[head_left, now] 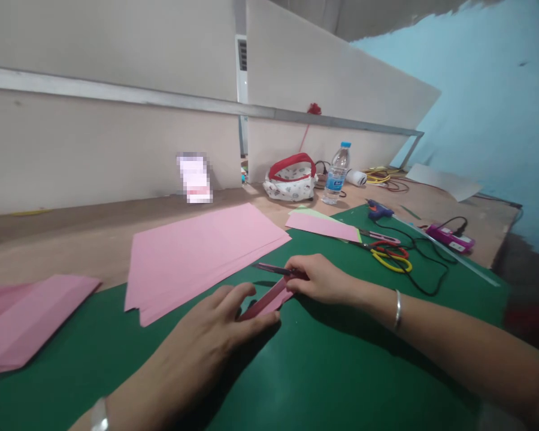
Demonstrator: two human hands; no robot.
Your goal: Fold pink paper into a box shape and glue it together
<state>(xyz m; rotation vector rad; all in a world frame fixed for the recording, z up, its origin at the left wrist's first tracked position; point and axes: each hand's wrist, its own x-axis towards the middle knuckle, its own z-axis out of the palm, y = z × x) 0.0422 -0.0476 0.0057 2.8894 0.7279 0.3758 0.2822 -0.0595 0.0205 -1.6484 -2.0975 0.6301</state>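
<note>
A narrow folded strip of pink paper (269, 301) is held between my two hands over the green mat (296, 371). My left hand (224, 317) has its thumb and fingers closed around the strip's near left end. At the far right end my right hand (317, 276) pinches the strip, and a slim dark pen-like tool (272, 269) sticks out leftward from the same fingers. Large pink sheets (202, 257) lie stacked just beyond my hands.
Folded pink paper (40, 317) lies at left. Scissors (393, 256), a pink strip (323, 227), a glue gun (379, 209) with its cord and a purple device (451, 237) are at right. Behind stand a pouch (291, 187), a bottle (336, 173) and a blurred upright object (196, 178).
</note>
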